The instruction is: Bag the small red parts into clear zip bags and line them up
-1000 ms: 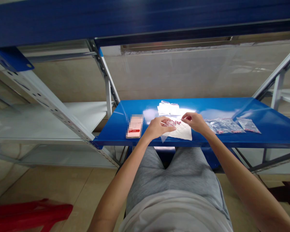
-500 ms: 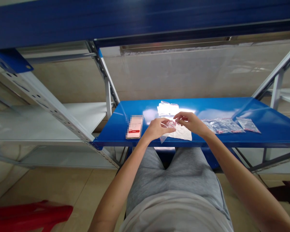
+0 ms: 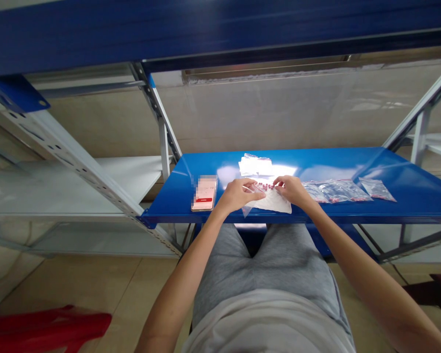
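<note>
Straight ahead of you runs a glossy blue steel shelf (image 3: 415, 206), its top catching bright patches of glare. Toward its left lies a smartphone (image 3: 205, 194) with a lit, pinkish screen, blurred out. Centre-back sits a small stack of clear plastic bags (image 3: 255, 165), and nearer you a white paper sheet (image 3: 277, 203) lies flat. To your right, clear zip bags (image 3: 334, 191) overlap in a row, with a separate zip bag (image 3: 377, 189) just beside them.

Bright, flat indoor light. Hard white glare across the middle of the blue shelf (image 3: 316, 164), glints on the plastic bags (image 3: 334, 192), only faint shadows. Strong fisheye bowing on the uprights (image 3: 59, 142) near the edges. Pixelated blur over the phone (image 3: 200, 193).
</note>
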Demonstrator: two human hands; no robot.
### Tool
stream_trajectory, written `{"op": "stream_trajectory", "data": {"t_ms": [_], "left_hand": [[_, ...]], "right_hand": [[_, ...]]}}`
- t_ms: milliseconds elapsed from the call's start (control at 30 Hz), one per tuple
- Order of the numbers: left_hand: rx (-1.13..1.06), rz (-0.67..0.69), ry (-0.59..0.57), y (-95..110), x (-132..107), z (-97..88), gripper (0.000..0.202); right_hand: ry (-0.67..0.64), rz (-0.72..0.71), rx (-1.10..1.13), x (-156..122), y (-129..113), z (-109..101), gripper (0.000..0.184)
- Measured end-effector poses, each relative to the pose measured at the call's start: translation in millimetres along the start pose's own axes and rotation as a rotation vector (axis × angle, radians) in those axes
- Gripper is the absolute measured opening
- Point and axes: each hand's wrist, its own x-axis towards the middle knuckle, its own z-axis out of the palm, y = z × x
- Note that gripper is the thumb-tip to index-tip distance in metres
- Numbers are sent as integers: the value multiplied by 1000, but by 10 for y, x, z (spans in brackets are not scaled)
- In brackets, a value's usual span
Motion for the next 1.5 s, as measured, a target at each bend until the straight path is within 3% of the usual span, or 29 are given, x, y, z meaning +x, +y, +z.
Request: {"op": "stream_trajectory", "data": {"t_ms": [633, 800, 933, 1133, 1267, 1500], "left_hand": [[4, -7, 3, -36, 1, -10, 62], [-6, -2, -8, -45, 5, -8, 62], [-11, -2, -13, -21, -2, -2, 61], [-14, 5, -15, 20, -14, -1, 54], [-9, 4, -4, 9, -13, -12, 56], [-9, 9, 12, -27, 2, -20, 61]], "right_hand": [[48, 30, -106, -15, -40, 51, 17], [83, 43, 72, 1, -148, -177, 14], [56, -22, 318, -25, -383, -390, 19], [-54, -173, 438, -70, -674, -427, 21], [-29, -143, 425, -70, -624, -425, 24], [-16, -24, 379, -33, -319, -434, 25]]}}
